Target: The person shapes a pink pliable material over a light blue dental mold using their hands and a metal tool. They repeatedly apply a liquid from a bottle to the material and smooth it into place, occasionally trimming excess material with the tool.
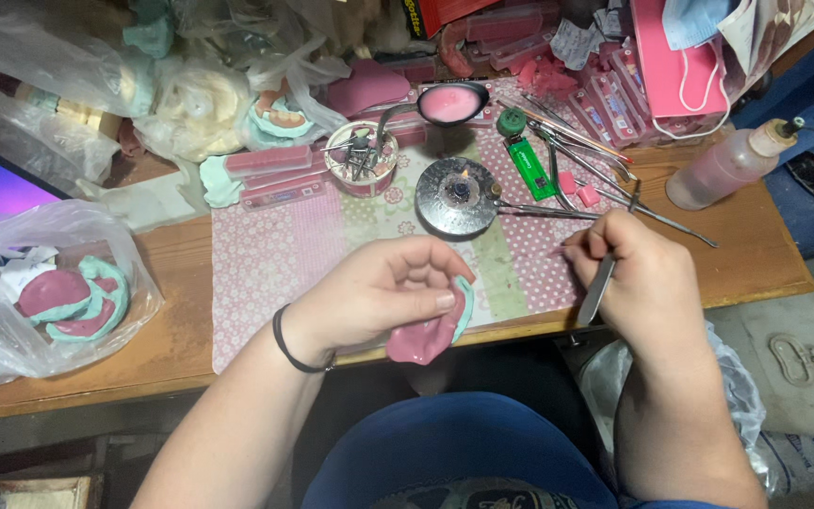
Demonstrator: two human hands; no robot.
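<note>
Pink wax plate (423, 337) — left hand (379, 292) gripping, curled

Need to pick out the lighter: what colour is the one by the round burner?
Green; the lighter lies just right of the burner. Head view shows it best.

Even, fairly bright light falls from above on the wooden table (181, 311), with soft, short shadows. The small burner (458, 195) at centre shows a faint flame (barely adding light). Left of it, clear plastic bags (11, 283) catch white glare. Edges beyond the burner bend slightly; focus stays sharp.
</note>
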